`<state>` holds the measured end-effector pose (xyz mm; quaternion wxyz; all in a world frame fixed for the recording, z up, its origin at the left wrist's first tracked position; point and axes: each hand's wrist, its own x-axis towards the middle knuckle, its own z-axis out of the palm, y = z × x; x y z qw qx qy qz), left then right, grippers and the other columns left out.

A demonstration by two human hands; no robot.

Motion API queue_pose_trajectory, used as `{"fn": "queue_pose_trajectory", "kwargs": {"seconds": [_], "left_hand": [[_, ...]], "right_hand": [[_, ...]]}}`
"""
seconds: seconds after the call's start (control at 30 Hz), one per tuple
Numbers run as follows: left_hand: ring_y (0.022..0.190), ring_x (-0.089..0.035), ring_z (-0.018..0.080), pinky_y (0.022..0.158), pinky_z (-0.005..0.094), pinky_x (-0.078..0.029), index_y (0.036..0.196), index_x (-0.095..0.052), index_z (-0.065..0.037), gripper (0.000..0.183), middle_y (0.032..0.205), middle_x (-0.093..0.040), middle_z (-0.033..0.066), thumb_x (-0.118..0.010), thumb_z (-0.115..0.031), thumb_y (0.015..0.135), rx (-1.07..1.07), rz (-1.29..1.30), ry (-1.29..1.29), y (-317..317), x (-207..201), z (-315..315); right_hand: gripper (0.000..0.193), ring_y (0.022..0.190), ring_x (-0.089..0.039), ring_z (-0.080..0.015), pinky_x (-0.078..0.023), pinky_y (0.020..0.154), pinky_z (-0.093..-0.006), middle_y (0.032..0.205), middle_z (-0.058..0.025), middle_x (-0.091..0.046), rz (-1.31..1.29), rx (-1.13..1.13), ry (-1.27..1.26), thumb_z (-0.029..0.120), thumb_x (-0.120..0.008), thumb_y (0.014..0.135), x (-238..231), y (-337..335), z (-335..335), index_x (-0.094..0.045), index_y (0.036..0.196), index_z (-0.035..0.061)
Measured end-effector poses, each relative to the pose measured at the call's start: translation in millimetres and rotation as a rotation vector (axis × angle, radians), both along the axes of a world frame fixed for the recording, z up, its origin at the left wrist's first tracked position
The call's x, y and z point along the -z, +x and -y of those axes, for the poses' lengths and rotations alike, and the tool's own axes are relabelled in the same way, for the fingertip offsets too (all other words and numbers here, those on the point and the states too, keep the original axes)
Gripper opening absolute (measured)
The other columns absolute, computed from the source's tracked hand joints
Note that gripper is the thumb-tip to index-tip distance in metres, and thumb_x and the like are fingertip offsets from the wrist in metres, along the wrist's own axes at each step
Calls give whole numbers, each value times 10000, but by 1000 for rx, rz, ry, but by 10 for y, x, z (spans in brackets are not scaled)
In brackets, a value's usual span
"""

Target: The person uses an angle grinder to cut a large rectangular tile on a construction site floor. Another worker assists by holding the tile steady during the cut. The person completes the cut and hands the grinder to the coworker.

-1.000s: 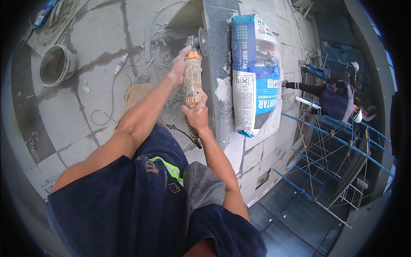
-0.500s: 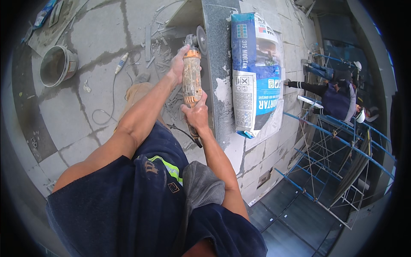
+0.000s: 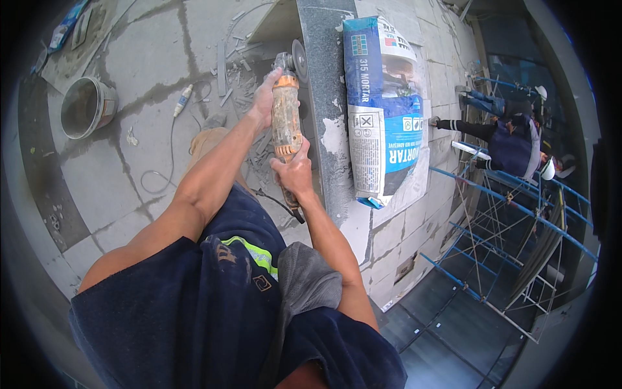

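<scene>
A worn, dusty orange angle grinder [image 3: 286,117] is in both my hands. My left hand [image 3: 263,100] is closed round its front end, close to the gear head. Farther back, my right hand [image 3: 295,171] wraps the rear handle, from which a black cord trails. The round cutting disc [image 3: 300,62] stands at the left edge of a grey stone slab [image 3: 319,58]; whether it touches the stone I cannot tell. On the slab's right lies a blue and white mortar bag [image 3: 366,139].
Broken stone strips [image 3: 262,152] litter the floor left of the slab. A white bucket [image 3: 89,108] and a cable connector [image 3: 183,100] lie farther left. Off to the right, a person in dark clothes [image 3: 514,146] is on blue and white scaffolding [image 3: 492,178], with another white helmet nearby.
The view has shifted slightly, so the slab and bag appear a little farther left. Both hands keep their grip on the grinder, whose disc stays by the slab's edge.
</scene>
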<state>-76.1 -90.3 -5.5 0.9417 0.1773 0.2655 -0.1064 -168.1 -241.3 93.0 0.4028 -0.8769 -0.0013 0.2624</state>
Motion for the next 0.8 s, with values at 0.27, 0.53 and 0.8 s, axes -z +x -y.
{"fn": "queue_pose_trajectory", "kwargs": {"seconds": [0.27, 0.53, 0.8], "left_hand": [[646, -698, 242, 574, 418, -597, 1028, -667, -43, 678, 778, -678, 104, -591, -706, 908, -6, 2, -42, 79, -18, -64], [705, -715, 255, 620, 432, -606, 1054, -669, -45, 740, 804, -692, 114, -566, -758, 887, 24, 7, 13, 168, 26, -125], [680, -711, 256, 601, 414, -605, 1052, -667, -48, 712, 806, -691, 112, -565, -736, 902, 41, 20, 46, 63, 31, -91]], "right_hand": [[798, 531, -684, -286, -566, 542, -408, 822, -210, -701, 90, -69, -65, 109, -748, 786, -11, 93, -26, -269, 1414, -2], [807, 533, -683, -282, -568, 546, -408, 825, -201, -704, 92, -59, -20, 116, -750, 788, 100, 159, -62, -264, 1423, 5], [808, 523, -671, -252, -556, 527, -388, 825, -176, -704, -77, 34, 51, 107, -753, 807, -3, 26, -54, -249, 1431, 10]]}}
